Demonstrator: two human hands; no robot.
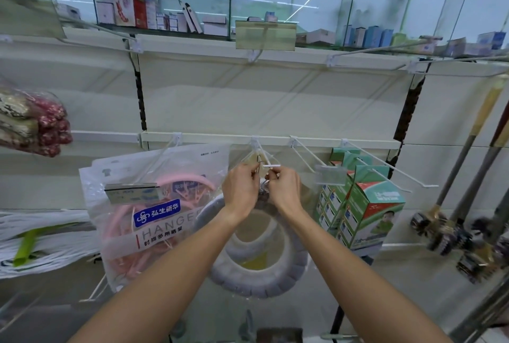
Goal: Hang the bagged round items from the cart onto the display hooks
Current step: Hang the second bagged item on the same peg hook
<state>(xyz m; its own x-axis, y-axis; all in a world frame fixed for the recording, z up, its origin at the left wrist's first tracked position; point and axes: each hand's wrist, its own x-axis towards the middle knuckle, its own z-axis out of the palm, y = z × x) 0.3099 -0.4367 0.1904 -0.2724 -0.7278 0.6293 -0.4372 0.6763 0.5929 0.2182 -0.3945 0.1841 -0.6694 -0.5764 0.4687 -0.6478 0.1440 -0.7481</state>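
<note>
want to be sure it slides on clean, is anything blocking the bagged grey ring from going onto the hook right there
Nothing visible blocks it. The left hand and right hand hold the top of the bagged grey ring right at the tip of the hook. The pink hanger bag hangs on the next hook, off to the left.

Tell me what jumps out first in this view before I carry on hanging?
Dead centre, the left hand and right hand pinch the top of a clear bag holding a grey round item at the tip of a white display hook. Left of it hangs a pink hanger pack; right of it, green and white boxes hang on hooks.
</note>
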